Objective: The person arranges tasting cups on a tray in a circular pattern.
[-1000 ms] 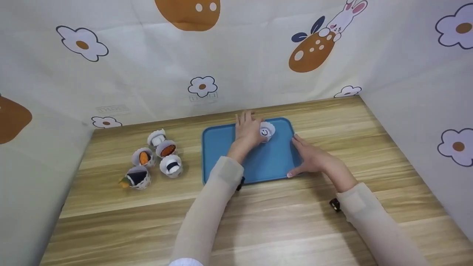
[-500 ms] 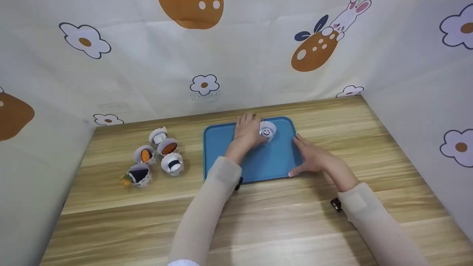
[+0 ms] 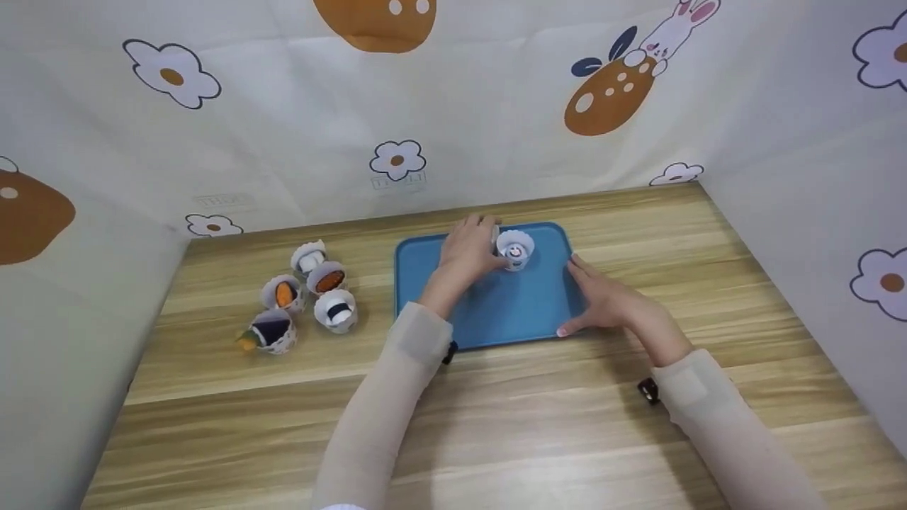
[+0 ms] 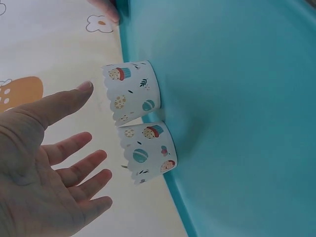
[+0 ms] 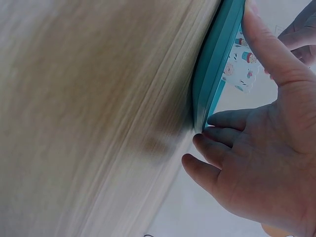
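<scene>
Two white paper baking cups with scalloped rims and cupcake prints stand side by side on the blue tray (image 3: 524,304). The left wrist view shows one cup (image 4: 132,91) beside the other cup (image 4: 148,153). My left hand (image 3: 469,248) is just left of them, fingers spread and apart from the cups, largely covering one from the head view. The visible cup (image 3: 515,251) holds a small white item with a dark mark. My right hand (image 3: 609,301) rests along the tray's right edge, fingers fairly straight, its thumb near the front right corner.
Several similar paper cups (image 3: 336,312) stand left of the tray on the wooden table (image 3: 283,411), holding toy-like sushi pieces in orange, white and black. A patterned curtain (image 3: 297,127) closes off the back and sides.
My left hand has let go of the cup and drawn slightly left, so the cup shows more fully. The right hand stays at the tray edge. The head view has shifted a little.
</scene>
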The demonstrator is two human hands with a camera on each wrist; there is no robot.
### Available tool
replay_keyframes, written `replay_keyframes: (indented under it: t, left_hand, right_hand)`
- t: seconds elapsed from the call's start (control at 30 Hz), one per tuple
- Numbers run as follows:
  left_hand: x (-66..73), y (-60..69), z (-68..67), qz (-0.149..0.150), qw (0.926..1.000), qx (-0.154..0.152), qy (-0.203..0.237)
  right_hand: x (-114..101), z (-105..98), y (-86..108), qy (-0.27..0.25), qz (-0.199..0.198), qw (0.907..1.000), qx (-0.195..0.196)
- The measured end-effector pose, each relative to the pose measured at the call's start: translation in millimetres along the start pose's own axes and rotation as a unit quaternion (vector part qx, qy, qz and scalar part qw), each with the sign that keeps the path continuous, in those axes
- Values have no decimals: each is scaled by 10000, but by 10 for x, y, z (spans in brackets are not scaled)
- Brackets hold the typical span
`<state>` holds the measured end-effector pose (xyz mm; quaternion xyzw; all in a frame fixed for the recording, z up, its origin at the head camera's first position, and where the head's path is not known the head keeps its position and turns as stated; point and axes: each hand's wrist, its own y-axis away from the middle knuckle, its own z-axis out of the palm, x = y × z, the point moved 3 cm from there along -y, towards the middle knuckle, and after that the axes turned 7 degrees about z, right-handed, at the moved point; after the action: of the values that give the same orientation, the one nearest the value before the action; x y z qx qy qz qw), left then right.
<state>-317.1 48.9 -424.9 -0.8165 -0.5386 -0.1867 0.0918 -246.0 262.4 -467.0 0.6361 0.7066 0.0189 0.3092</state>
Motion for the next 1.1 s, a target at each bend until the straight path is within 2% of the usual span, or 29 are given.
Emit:
replay_keyframes:
  t: [0.63, 0.9, 1.1]
  left_hand:
    - [-59, 215, -155, 4, 9981, 195, 584]
    - [-104, 288, -195, 61, 9930, 375, 1120]
    - [-142, 338, -202, 211, 9882, 426, 1455]
  right_hand:
    - [-16, 5, -9, 0, 48, 10000, -49]
    - [-24, 5, -14, -2, -6, 10000, 8]
    - [-11, 1, -2, 32, -209, 9997, 75]
